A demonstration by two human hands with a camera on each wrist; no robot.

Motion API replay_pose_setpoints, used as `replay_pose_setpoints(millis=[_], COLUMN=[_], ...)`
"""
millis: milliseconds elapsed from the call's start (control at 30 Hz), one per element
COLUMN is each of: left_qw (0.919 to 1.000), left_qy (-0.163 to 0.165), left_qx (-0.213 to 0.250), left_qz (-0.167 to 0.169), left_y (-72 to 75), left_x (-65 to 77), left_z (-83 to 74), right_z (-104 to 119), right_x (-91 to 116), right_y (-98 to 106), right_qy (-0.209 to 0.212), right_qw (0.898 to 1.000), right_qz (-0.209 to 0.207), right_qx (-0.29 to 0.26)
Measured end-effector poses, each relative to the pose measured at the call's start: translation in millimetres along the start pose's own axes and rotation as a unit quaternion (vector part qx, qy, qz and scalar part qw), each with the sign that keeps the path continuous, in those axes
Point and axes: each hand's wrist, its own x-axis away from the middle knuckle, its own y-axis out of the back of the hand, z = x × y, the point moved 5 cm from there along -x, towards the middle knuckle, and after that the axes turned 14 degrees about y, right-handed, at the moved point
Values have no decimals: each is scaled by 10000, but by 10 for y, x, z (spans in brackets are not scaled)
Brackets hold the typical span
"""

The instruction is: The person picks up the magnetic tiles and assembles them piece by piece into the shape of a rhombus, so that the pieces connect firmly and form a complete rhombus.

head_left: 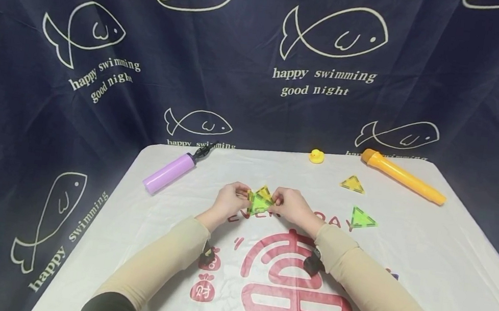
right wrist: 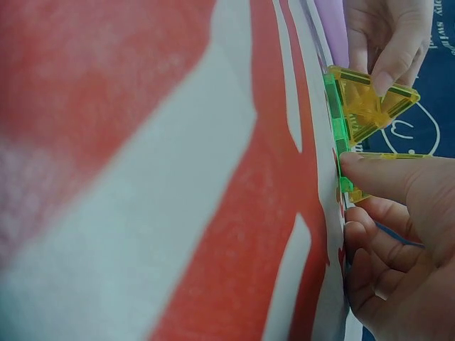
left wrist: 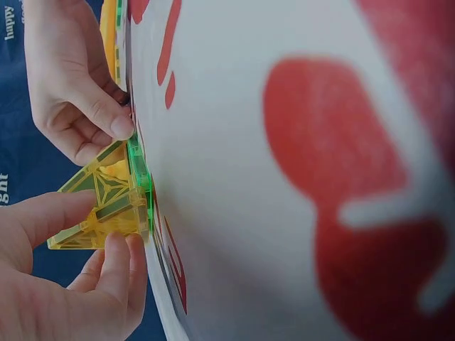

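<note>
Green tile (head_left: 259, 206) is laid flat between the left hand (head_left: 230, 200) and right hand (head_left: 294, 206), tip aimed at 3 o'clock. At its 9 o'clock edge, an upright yellow tile (right wrist: 357, 101), base running 12 to 6, is pinched by the left thumb and fingers. The green tip is pinched by right fingers, beside a second yellow tile (head_left: 265, 192) at 12.

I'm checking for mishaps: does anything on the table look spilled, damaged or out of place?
Nothing stands out: the left hand pinches a yellow triangle against a green tile, and no spill or damage shows.
</note>
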Motion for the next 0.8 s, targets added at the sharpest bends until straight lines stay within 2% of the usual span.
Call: replay_pose_setpoints(millis=[333, 800], left_qw=[9996, 9986], left_qy=[-77, -232], left_qx=[-222, -478], left_qz=[127, -31], left_y=[-34, -32], left_x=[-20, -18], left_z=[-17, -31], right_z=[-4, 9], right_x=[-5, -9], right_y=[-3, 2], right_qy=[44, 167], right_qw=[10000, 9998], right_qz=[-34, -46], right_qx=[-46, -11])
